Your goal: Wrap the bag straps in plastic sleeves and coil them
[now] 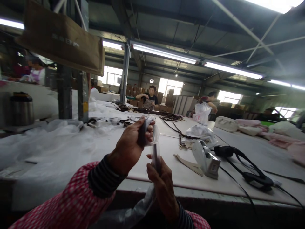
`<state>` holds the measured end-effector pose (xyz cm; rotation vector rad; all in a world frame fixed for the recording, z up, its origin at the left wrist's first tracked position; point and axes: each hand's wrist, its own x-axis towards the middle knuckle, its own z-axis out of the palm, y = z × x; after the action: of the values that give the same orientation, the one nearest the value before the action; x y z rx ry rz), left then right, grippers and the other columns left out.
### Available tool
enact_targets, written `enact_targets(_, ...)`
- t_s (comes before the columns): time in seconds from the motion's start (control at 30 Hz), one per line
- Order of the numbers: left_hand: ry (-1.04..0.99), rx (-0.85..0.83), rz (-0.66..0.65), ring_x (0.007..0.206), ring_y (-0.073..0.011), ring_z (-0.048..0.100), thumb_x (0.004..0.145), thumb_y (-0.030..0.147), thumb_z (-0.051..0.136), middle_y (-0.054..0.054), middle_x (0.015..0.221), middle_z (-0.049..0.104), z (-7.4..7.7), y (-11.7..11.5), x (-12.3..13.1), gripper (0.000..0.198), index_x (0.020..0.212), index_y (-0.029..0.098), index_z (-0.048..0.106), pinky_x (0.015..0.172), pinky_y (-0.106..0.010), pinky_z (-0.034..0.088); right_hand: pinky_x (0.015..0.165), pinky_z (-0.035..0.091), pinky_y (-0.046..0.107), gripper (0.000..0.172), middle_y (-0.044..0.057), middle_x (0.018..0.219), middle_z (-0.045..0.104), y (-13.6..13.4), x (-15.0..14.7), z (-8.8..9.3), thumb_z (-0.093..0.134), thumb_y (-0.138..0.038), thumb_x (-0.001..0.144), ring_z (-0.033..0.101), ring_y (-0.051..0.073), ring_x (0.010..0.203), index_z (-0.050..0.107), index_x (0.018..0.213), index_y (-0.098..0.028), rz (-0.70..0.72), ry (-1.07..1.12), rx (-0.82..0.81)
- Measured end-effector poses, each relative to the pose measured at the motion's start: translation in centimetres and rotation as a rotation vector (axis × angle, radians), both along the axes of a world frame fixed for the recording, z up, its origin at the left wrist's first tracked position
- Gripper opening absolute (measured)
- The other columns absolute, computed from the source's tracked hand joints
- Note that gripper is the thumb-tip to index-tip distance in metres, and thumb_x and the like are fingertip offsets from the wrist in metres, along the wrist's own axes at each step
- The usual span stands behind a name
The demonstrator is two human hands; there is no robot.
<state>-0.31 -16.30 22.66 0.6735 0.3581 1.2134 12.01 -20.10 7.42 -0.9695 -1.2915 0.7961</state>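
Note:
A dark strap inside a clear plastic sleeve (156,152) runs between my two hands over the table's front edge. My left hand (128,146) is closed round its upper part, with plastic showing at the fingers. Lower and to the right, my right hand (163,183) grips the same strap between thumb and fingers. Below that hand, the plastic-covered length (140,206) hangs down in front of the table and trails to the left. How much of the strap is folded inside my left fist is hidden.
Right of my hands lie a beige strip (189,164), a tape dispenser (211,163) and a black headset-like device (254,176) with cables. Dark straps (170,116) lie farther back. White plastic sheeting (54,143) covers the left. A brown bag (63,41) hangs upper left; co-workers stand beyond.

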Motion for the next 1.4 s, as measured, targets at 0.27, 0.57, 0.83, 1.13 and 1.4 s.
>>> enact_targets(0.27, -0.066, 0.261, 0.086, 0.050, -0.0073, 0.054, 0.107, 0.023, 0.038, -0.005, 0.074, 0.063, 0.0, 1.2, -1.4, 0.034, 0.097, 0.006, 0.066, 0.050, -0.018, 0.047, 0.040, 0.027, 0.018, 0.040, -0.005, 0.067, 0.052, 1.1, -0.1, -2.1, 0.060, -0.059, 0.097, 0.035, 0.005, 0.045, 0.055, 0.097, -0.019, 0.188, 0.251, -0.174)
enact_targets(0.57, 0.768, 0.953, 0.531, 0.075, -0.0173, 0.067, 0.100, 0.037, 0.058, -0.004, 0.085, 0.068, -6.4, 3.3, -0.3, 0.020, 0.095, 0.018, 0.056, 0.071, -0.028, 0.051, 0.035, 0.027, 0.017, 0.058, -0.006, 0.042, 0.048, -3.1, 2.9, 2.5, 0.042, -0.068, 0.100, 0.034, 0.007, 0.032, 0.059, 0.107, -0.014, 0.450, -0.004, -0.358)
enact_targets(0.83, 1.392, 1.484, 0.264, 0.065, -0.0187, 0.056, 0.107, 0.038, 0.042, -0.003, 0.082, 0.060, -14.0, 2.4, -1.9, 0.025, 0.093, 0.020, 0.052, 0.060, -0.032, 0.033, 0.043, 0.029, 0.019, 0.050, -0.007, 0.061, 0.058, -2.2, 8.7, 6.9, 0.081, -0.047, 0.081, 0.040, 0.007, 0.046, 0.061, 0.117, -0.017, 0.393, -0.433, -0.451)
enact_targets(1.13, 1.298, 0.917, -0.223, 0.061, -0.0148, 0.051, 0.093, 0.048, 0.063, 0.003, 0.070, 0.056, -12.2, 2.0, -3.0, 0.031, 0.084, 0.019, 0.057, 0.059, -0.027, 0.034, 0.073, 0.040, 0.029, 0.023, 0.001, 0.084, 0.065, 1.8, 9.5, 6.0, 0.057, -0.036, 0.104, 0.056, 0.014, 0.078, 0.068, 0.095, -0.018, 0.207, -0.993, 0.146)
enact_targets(1.4, 0.610, 0.362, -0.489, 0.048, -0.0112, 0.047, 0.083, 0.047, 0.067, -0.002, 0.059, 0.059, -13.1, 3.1, -1.7, 0.036, 0.082, 0.011, 0.072, 0.047, -0.024, 0.033, 0.075, 0.042, 0.032, 0.043, 0.002, 0.082, 0.056, 0.6, 6.8, 2.7, 0.026, -0.037, 0.112, 0.051, 0.018, 0.078, 0.054, 0.084, -0.021, 0.024, -0.866, 0.239)
